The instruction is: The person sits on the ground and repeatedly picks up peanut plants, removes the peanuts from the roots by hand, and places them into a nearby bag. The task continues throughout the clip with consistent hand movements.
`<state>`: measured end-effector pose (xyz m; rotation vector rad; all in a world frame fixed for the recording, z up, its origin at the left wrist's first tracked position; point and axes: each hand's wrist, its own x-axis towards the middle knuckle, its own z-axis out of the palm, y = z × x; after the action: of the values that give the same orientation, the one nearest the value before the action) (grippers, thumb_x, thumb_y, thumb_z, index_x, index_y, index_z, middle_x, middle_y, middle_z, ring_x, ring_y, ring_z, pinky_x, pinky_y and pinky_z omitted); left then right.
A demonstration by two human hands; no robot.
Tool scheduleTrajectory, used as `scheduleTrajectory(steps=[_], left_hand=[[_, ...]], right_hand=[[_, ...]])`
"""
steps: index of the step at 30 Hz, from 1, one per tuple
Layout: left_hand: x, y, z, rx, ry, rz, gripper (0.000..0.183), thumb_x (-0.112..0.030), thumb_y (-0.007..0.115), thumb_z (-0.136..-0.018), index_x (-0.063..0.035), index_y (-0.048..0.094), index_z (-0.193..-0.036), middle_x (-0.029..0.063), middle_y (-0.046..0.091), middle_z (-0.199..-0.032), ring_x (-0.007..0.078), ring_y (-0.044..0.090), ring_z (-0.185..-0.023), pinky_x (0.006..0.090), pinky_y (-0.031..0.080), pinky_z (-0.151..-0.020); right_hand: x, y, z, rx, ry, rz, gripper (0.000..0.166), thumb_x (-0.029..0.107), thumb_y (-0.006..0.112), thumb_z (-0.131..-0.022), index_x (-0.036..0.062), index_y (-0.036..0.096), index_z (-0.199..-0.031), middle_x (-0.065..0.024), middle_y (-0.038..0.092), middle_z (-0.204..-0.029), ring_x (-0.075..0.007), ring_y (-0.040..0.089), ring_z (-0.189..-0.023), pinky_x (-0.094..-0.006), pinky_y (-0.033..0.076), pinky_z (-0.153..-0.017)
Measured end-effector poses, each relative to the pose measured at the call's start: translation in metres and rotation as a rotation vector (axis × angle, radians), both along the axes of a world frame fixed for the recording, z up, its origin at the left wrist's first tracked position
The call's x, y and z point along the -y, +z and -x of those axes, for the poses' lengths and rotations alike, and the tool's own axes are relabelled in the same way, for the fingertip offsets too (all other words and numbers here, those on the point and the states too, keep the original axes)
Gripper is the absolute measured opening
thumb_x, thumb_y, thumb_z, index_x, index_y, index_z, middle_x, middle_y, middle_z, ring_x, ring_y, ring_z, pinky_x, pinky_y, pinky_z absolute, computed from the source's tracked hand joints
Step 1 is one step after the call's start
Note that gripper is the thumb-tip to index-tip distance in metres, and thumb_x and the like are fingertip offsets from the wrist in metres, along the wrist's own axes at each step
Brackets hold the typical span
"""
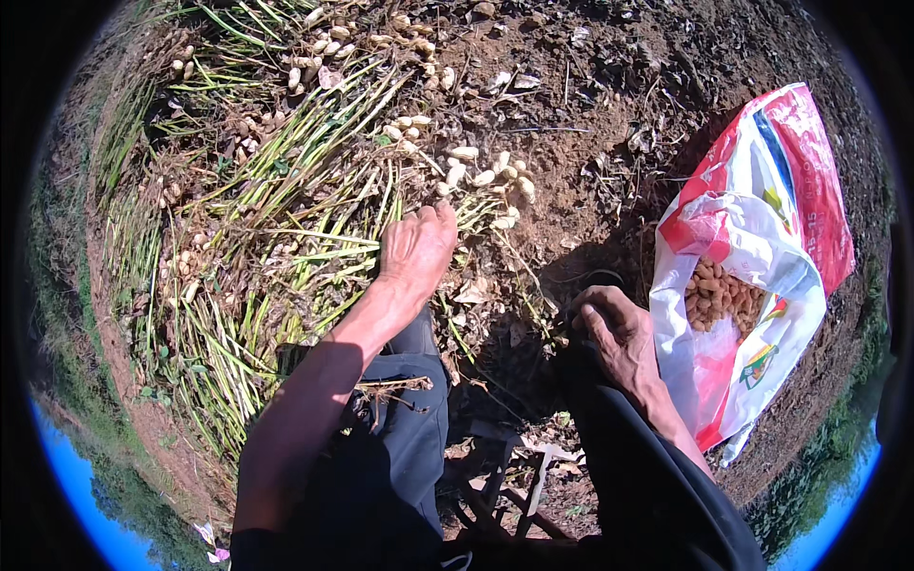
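Note:
My left hand (420, 244) is closed around the stems of a peanut plant (475, 207). Pale pods (500, 171) on its roots spread out beyond my fingers over the soil. My right hand (620, 330) rests by my right knee with its fingers curled inward; whether anything is inside them is hidden. Just right of that hand stands a woven plastic sack (789, 285), white and red, with its mouth rolled back. Loose peanuts in their shells (721, 296) lie inside it.
Heaped peanut plants (285, 185) with green stems cover the ground on the left, several pod clusters (325, 50) among them. Dry leaves litter the brown soil (564, 178) ahead. A folding-stool frame (514, 492) shows between my legs. A dry root piece (396, 385) lies on my left trouser leg.

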<state>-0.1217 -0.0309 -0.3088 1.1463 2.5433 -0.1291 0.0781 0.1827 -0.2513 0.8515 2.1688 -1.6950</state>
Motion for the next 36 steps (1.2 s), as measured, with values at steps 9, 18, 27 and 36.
scheduleTrajectory(steps=[9,18,27,36], left_hand=[[0.006,0.075,-0.007,0.026,-0.08,-0.332,0.044,0.006,0.062,-0.074,-0.0024,0.064,-0.117,0.0105,0.057,-0.076,0.0279,0.06,-0.071,0.0392,0.048,-0.064],[-0.035,0.133,0.022,-0.055,-0.451,-0.399,0.025,-0.007,0.064,-0.077,-0.0059,0.067,-0.102,0.0062,0.059,-0.076,0.0248,0.062,-0.086,0.0505,0.048,-0.094],[-0.039,0.131,-0.047,0.555,0.639,-0.878,0.033,-0.021,0.066,-0.094,0.0034,0.063,-0.116,0.015,0.07,-0.095,0.021,0.068,-0.08,0.033,0.056,-0.075],[-0.051,0.086,-0.046,1.366,0.852,-0.97,0.061,-0.046,0.072,-0.088,0.0005,0.052,-0.123,0.004,0.059,-0.102,0.0082,0.053,-0.09,0.0257,0.045,-0.078]], right_hand=[[-0.019,0.019,0.052,-0.458,0.209,-0.279,0.056,0.017,0.078,-0.083,0.0013,0.053,-0.13,-0.0176,0.053,-0.131,-0.0331,0.052,-0.123,-0.0387,0.044,-0.102],[-0.01,0.014,0.085,-0.443,0.595,-0.431,0.058,0.027,0.079,-0.075,0.0054,0.056,-0.123,-0.0166,0.055,-0.127,-0.0371,0.048,-0.123,-0.0468,0.042,-0.101],[-0.004,0.042,0.103,0.194,-0.183,0.368,0.033,0.029,0.068,-0.092,-0.0025,0.066,-0.102,-0.0048,0.066,-0.072,-0.0097,0.058,-0.062,-0.0306,0.048,-0.055],[0.015,0.021,0.095,-0.463,0.2,-0.415,0.046,0.02,0.072,-0.083,-0.0038,0.057,-0.119,-0.0233,0.06,-0.114,-0.0409,0.059,-0.104,-0.0452,0.049,-0.088]])
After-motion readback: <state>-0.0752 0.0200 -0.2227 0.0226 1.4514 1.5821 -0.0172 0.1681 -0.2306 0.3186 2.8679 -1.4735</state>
